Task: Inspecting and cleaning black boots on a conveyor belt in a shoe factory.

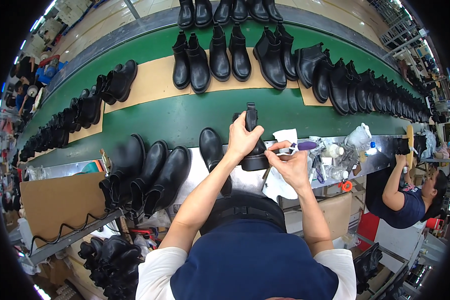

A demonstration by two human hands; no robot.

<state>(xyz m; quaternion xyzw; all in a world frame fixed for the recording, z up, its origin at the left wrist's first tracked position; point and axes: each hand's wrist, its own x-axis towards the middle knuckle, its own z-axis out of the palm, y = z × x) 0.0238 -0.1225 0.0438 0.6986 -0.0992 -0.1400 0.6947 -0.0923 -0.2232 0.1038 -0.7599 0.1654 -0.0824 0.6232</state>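
Note:
A black ankle boot [255,162] is held over the metal edge of the bench, its pull tab pointing away from me. My left hand [243,134] is closed around its shaft. Beside the boot's near end, at the sole edge, my right hand [291,164] pinches a slim tool with a purple handle [306,145]; the tool's tip is too small to make out. Another black boot [211,146] stands just left of my left forearm. A white cloth [279,187] lies under my right hand.
Rows of black boots [230,57] stand on cardboard along the green belt [170,112]. Three boots [167,177] sit at left near a cardboard sheet [62,205]. Bottles [336,173] and orange-handled scissors [345,186] lie at right. A co-worker [405,197] is farther right.

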